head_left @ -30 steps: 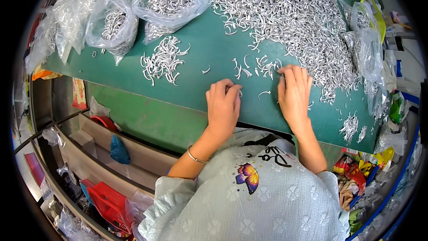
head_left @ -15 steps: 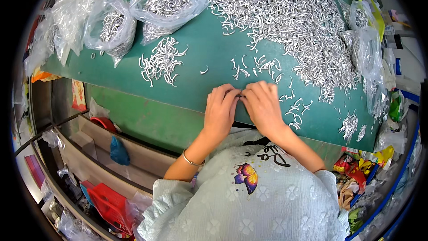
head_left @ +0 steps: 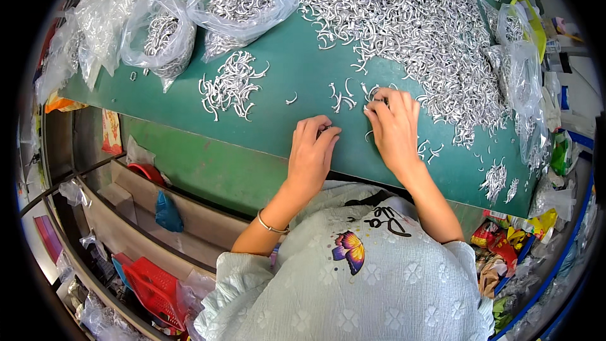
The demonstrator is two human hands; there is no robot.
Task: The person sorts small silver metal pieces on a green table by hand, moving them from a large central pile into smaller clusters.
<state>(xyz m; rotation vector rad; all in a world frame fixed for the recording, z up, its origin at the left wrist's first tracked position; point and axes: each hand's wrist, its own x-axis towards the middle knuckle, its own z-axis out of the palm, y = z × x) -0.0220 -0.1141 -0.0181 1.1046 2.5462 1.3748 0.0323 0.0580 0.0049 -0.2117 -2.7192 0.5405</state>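
Fingers (head_left: 374, 105) of our right hand (head_left: 394, 131) curl down onto the green surface (head_left: 297, 63) at the near edge of the big heap of silvery curved metal pieces (head_left: 410, 19), their tips pressed among a few loose pieces (head_left: 344, 96) that lie apart from the heap. They look closed narrowly on one small piece, though it is too small for us to be sure. Our left hand (head_left: 311, 158) rests near the front edge of the surface, just beside the right hand but apart from it, its fingers bent inward with the tips drawn together at a small dark spot; we cannot tell whether they hold anything.

To the left of both hands lies a smaller separate pile of the same pieces (head_left: 230, 85), well apart from the heap. Behind it stand two clear plastic bags, one large (head_left: 243, 3) and one smaller (head_left: 161, 38), both partly filled with metal pieces. More crumpled clear bags (head_left: 517, 50) lie along the right edge of the surface, and a little cluster of pieces (head_left: 495, 180) sits near the front right corner. A thin bracelet (head_left: 271, 227) circles our left wrist. Below the surface on the left we see a red plastic basket (head_left: 148, 287).
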